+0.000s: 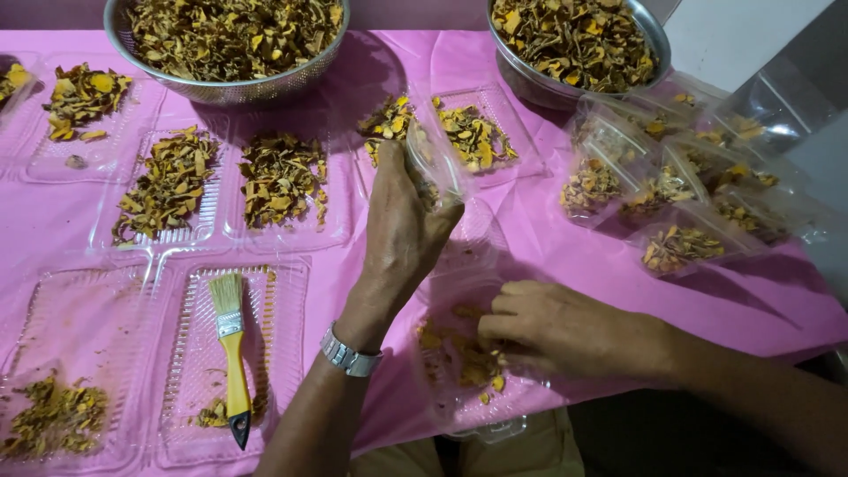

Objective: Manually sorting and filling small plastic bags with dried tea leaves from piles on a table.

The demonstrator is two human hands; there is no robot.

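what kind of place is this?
Likely a small home or workshop packing table for dried plant pieces: metal bowls of them, clear trays on a pink tablecloth, filled packs stacked at right.

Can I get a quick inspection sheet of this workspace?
Surface: pink tablecloth over the table.
Job's things: clear plastic container tilted in the left hand; right hand in an open clear tray of dried yellow-brown pieces.
Clutter: two metal bowls of the pieces; filled trays; closed packs at right; yellow-handled brush.
Fingers: left closed on the container; right curled over the pieces.
Cables: nothing seen.
Surroundings: pale wall top right.
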